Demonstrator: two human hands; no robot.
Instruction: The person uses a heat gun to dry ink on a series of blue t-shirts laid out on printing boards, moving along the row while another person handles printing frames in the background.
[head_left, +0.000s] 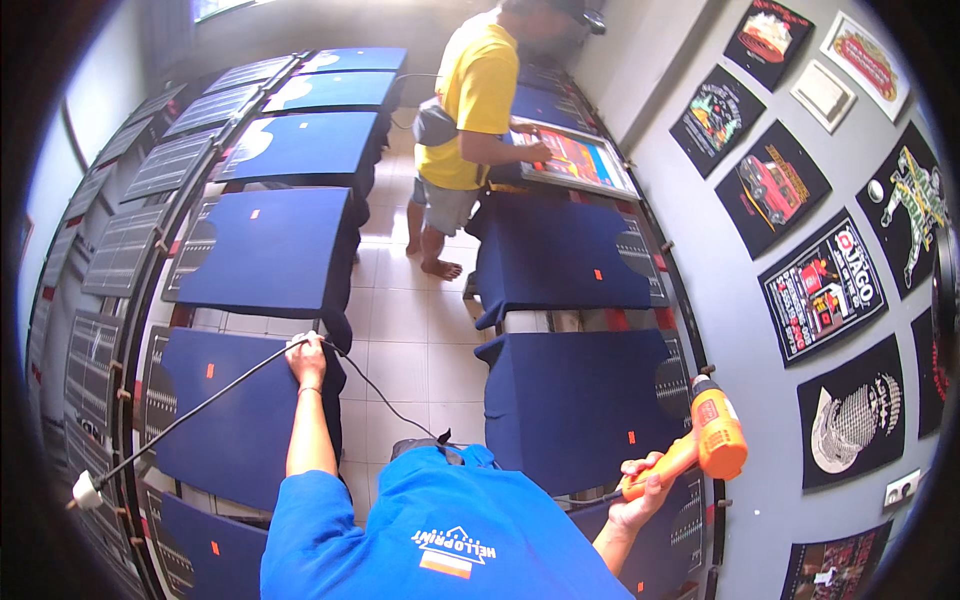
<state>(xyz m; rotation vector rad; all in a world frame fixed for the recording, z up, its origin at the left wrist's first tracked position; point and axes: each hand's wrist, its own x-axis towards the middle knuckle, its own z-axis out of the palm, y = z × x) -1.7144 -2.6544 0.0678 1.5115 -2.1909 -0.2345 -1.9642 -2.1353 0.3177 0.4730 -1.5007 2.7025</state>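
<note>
My right hand (pixel 640 490) grips the handle of an orange heat gun (pixel 712 438), held low at the right over a dark blue shirt (pixel 575 400) stretched on a board. The gun's nozzle points up toward the grey wall. My left hand (pixel 305 358) is stretched forward and holds a black power cord (pixel 200 400) above another blue shirt (pixel 235 415) on the left row. The cord runs down-left to a white plug (pixel 86 491) and right toward my blue-shirted chest.
Two rows of boards with blue shirts (pixel 270 250) flank a tiled aisle (pixel 400 330). A person in a yellow shirt (pixel 470 100) stands barefoot in the aisle, working a printing screen frame (pixel 585 160). Black printed shirts (pixel 825 285) hang on the right wall.
</note>
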